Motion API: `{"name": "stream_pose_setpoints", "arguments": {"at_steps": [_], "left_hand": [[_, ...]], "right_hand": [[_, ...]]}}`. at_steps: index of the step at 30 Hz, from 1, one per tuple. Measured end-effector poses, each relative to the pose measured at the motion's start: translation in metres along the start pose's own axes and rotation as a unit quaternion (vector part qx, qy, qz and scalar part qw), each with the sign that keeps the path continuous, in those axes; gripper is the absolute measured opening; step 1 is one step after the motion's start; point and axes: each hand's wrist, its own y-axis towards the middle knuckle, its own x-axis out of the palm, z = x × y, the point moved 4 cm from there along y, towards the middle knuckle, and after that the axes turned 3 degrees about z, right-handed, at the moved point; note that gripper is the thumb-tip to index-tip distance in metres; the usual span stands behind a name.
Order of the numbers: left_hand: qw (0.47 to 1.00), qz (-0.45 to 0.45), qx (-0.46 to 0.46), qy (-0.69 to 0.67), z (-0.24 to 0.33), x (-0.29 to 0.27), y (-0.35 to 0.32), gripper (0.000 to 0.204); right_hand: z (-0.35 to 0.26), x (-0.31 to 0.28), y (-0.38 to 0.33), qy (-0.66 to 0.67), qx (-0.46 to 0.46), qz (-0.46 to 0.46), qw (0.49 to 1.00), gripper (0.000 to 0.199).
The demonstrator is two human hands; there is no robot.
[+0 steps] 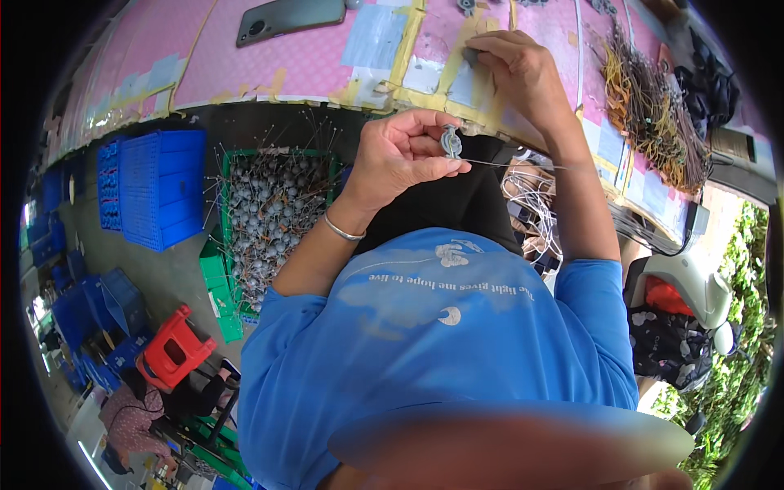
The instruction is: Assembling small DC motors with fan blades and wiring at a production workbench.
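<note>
The left hand [400, 159] is closed around a small grey round part [450, 141]. The thumb and the forefinger pinch it at the fingertips, and the other fingers are curled under it. A thin wire [523, 166] goes out from this part toward the right, and it passes in front of the right forearm. The part is held in the air, just in front of the edge of the pink table [269, 57], above the person's dark lap.

The right hand [514, 69] is farther from the body, up and to the right of the pinched part. It lies on the table with the fingers bent, and the fingertips press on a small grey piece [471, 55] on the taped surface. I cannot tell if this hand really grasps the piece or only pushes it down.

Left of the left hand, below the table edge, stands a green crate [214, 269] full of the same grey round parts with wires. Farther left there is a blue crate [159, 188]. Behind the left hand, on the table, lies a dark phone [290, 18]. To the right of the right hand, a bundle of brown and yellow wires [653, 106] lies on the table. A red stool [173, 347] stands on the floor well behind the left elbow.
</note>
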Motion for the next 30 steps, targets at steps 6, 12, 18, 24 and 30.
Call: {"name": "stream_pose_setpoints", "arguments": {"at_steps": [6,12,18,24,30], "left_hand": [[0.998,0.033,0.036,0.049,0.009,-0.008,0.004,0.043],[0.974,0.076,0.157,0.147,0.014,-0.002,0.003,0.040],[0.962,0.073,0.178,0.194,0.013,0.013,-0.001,0.038],[0.926,0.061,0.184,0.325,0.012,0.030,-0.010,0.039],[0.814,0.076,0.337,0.467,0.014,0.053,-0.017,0.034]], "right_hand": [[-0.010,-0.003,-0.004,-0.048,0.026,-0.066,0.996,0.023],[-0.055,-0.005,-0.059,0.321,0.302,0.002,0.897,0.026],[-0.073,-0.011,-0.085,0.409,0.252,0.041,0.876,0.026],[-0.079,-0.027,-0.099,0.339,0.310,0.033,0.887,0.019],[-0.081,-0.023,-0.108,0.286,0.296,0.044,0.910,0.019]]}}
